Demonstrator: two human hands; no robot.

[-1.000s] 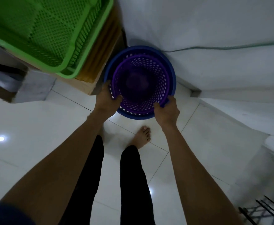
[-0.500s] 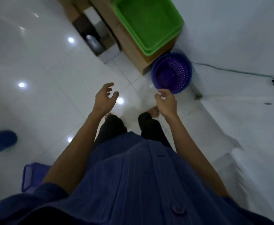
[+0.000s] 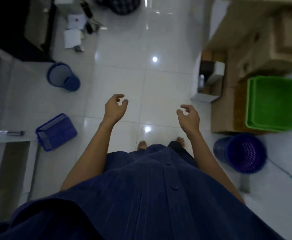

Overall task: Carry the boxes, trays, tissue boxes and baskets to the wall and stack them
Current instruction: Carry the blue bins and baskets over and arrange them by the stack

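head view, looking down along the person's front. the left hand (image 3: 114, 108) and the right hand (image 3: 188, 118) were raised side by side over the floor (image 3: 121, 75), well apart from each other. the fingers of both were loosely curled, thumb and fingertips not meeting, and neither hand held or touched anything.

right edge: a purple basket (image 3: 247, 153) sat nested inside an outer blue basket (image 3: 220, 149), the pair standing on the floor just beside the corner of a cardboard box (image 3: 223, 118) and close to the pale wall (image 3: 290, 196). two green trays (image 3: 271, 101) lay stacked on top of that box, rims roughly aligned. taller cartons (image 3: 263, 40) rose behind them. a thin cable (image 3: 283, 172) ran along the wall past the nested baskets.

left edge: a round blue basket (image 3: 63, 77) lay tipped on its side, and nearer the person a rectangular blue basket (image 3: 56, 131) rested tilted on the floor; the two were apart. a dark cabinet (image 3: 20, 26) and scattered papers (image 3: 72, 38) bordered the far left.

between these edges a broad strip of glossy white tile ran from the bare feet (image 3: 142, 144) toward the far end, with ceiling lights reflected in it. the dark blue shirt (image 3: 141, 196) filled the lower field.
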